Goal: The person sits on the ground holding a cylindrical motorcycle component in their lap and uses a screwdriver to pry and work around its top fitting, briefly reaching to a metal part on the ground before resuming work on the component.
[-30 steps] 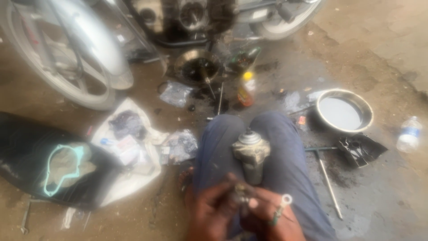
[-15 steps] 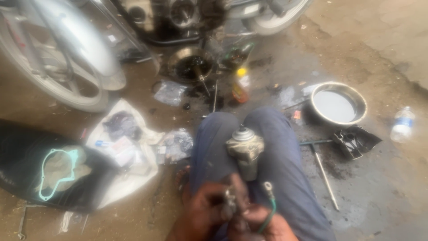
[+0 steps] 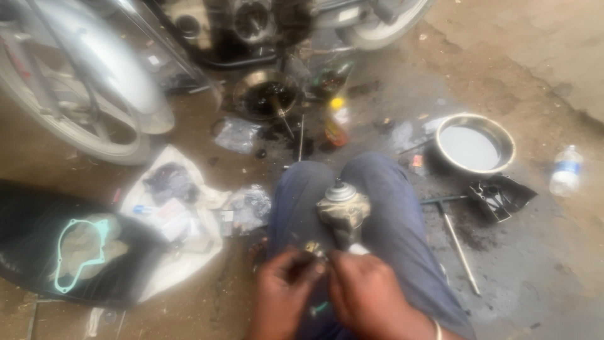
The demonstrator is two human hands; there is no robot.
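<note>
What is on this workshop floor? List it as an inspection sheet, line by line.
Surface: bare ground, dusty and oil-stained.
Job's things: grey metal engine part resting on the person's knees; a small part, too blurred to name, between both hands.
Clutter: round metal pan, black oily tray, long metal rod, yellow-capped bottle, clear plastic bottle, white cloth with small parts, teal gasket on a black seat.
Grippers: left hand and right hand both closed on the small part.
Cables: a green wire by the hands.
Surroundings: motorcycle with engine opened, an oil drain bowl beneath it.
</note>
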